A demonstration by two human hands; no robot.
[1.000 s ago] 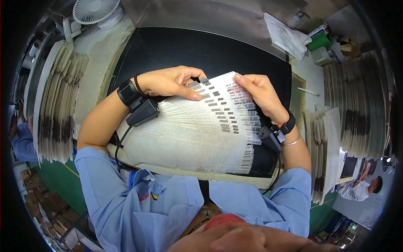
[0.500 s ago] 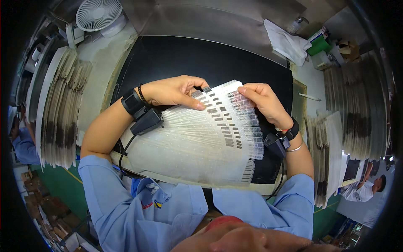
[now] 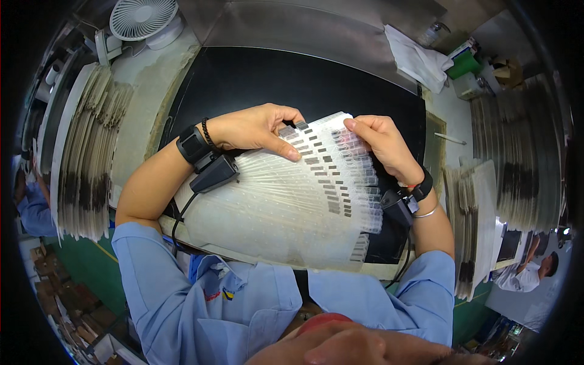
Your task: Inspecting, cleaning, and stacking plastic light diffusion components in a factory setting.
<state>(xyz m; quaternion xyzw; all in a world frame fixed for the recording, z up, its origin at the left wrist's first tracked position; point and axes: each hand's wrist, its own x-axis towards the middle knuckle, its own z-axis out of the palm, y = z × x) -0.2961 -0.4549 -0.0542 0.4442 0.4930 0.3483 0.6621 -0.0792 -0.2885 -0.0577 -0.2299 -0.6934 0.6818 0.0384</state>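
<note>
A fanned stack of thin translucent sheets point(image 3: 267, 219) spreads over the black mat point(image 3: 243, 76) in front of me. Rows of small dark rectangles and clear tabs run along its right edge. My left hand point(image 3: 252, 129) is closed on the upper edge of the fan, its thumb on top and its fingers curled behind, partly hidden. At the upper right corner my right hand point(image 3: 386, 143) pinches the tabbed edge between thumb and fingers. How many sheets lie in that pinch, I cannot tell. Each wrist wears a black strap with a small cabled device.
Tall piles of similar sheets stand at the left point(image 3: 91, 158) and the right point(image 3: 517, 152), with a smaller pile point(image 3: 465, 231) nearer on the right. A white fan point(image 3: 143, 21) sits back left. A white sheet of material point(image 3: 420, 61) and a thin white stick point(image 3: 449, 139) lie at right.
My right hand has shifted very slightly up at the corner, and the top sheets' tabbed edge has moved a little with it. My left hand keeps nearly the same place.
</note>
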